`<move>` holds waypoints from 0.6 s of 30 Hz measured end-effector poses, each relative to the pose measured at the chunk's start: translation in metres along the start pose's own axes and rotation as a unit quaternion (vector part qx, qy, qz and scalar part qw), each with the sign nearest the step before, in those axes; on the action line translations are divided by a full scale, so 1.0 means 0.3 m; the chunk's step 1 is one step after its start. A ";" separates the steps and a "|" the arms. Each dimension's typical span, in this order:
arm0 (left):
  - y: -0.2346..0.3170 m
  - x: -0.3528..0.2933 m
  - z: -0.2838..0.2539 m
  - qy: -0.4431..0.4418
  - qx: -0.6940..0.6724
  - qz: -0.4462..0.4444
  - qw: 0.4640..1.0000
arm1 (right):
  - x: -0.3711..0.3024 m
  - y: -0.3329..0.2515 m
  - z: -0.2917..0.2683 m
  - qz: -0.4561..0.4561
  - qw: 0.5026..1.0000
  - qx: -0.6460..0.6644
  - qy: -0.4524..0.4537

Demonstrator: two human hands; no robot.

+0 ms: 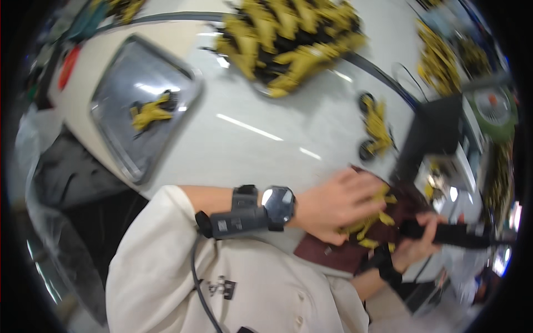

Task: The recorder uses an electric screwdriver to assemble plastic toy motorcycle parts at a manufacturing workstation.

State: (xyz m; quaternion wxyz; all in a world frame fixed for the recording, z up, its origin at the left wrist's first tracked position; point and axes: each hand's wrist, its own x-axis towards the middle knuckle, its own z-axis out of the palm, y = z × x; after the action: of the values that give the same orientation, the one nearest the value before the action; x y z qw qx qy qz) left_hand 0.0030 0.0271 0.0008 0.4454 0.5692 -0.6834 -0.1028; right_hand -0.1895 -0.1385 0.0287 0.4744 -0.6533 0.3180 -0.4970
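Note:
My left hand point(344, 205), a watch on its wrist, is closed over a yellow plastic part point(361, 225) on a dark red pad point(322, 252) at the lower right. Its fingers are blurred, and the palm hides much of the part. More yellow pieces show beside the fingers. At the pad's right side, my right hand point(416, 244) is wrapped round a long black tool point(455, 234), whose exact kind I cannot make out. Just beyond the pad lies a yellow toy motorcycle point(377, 127) with two black wheels.
A metal tray point(189, 80) at the left holds another yellow toy motorcycle point(151, 112). Several yellow and black toys are heaped at the far middle point(288, 39). More yellow parts point(438, 61) lie far right, near a dark panel point(430, 136) and a green fan point(493, 108).

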 end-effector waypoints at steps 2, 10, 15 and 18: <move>0.035 -0.007 -0.107 0.018 0.047 0.017 0.999 | -0.007 -0.017 -0.021 -0.011 1.000 0.002 -0.002; -0.186 -0.579 -0.751 0.294 0.538 -0.443 0.654 | -0.002 -0.088 0.095 -0.039 0.997 -0.063 0.012; -0.022 -0.267 -0.628 0.467 0.137 -0.116 0.866 | -0.004 -0.047 0.093 -0.021 0.996 -0.074 0.033; 0.179 0.127 -0.411 0.366 0.047 0.142 0.919 | 0.012 -0.080 0.100 -0.020 0.997 -0.055 0.056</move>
State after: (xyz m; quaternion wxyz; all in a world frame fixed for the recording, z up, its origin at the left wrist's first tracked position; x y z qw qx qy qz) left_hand 0.0573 0.0571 0.1261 0.6466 0.4846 -0.5506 0.2094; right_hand -0.1611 -0.1242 0.0507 0.4092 -0.6558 0.3581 -0.5237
